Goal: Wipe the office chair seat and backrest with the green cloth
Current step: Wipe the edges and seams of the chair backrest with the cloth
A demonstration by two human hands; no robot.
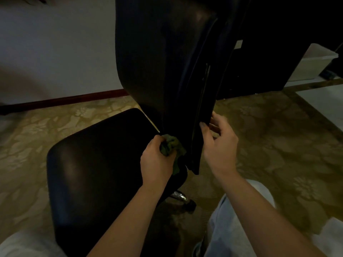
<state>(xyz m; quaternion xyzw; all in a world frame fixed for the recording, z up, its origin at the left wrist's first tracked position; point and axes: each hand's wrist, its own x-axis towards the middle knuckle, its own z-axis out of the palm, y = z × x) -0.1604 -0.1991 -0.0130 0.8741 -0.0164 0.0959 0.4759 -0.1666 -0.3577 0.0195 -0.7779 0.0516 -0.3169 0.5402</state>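
Observation:
A black office chair stands in front of me, its tall backrest (159, 58) rising up the middle and its seat (96, 160) spreading to the lower left. My left hand (156, 160) grips the bunched green cloth (171, 147) and holds it against the bottom of the backrest, where it meets the seat. My right hand (218, 145) holds the lower right edge of the backrest, thumb on the front side and fingers behind it.
A patterned beige carpet (269, 145) covers the floor. A white wall with a dark red skirting board (61, 100) runs behind on the left. A dark cabinet (269, 52) and a white bin (313, 64) stand at the back right. The chair's chrome base (179, 195) shows under the seat.

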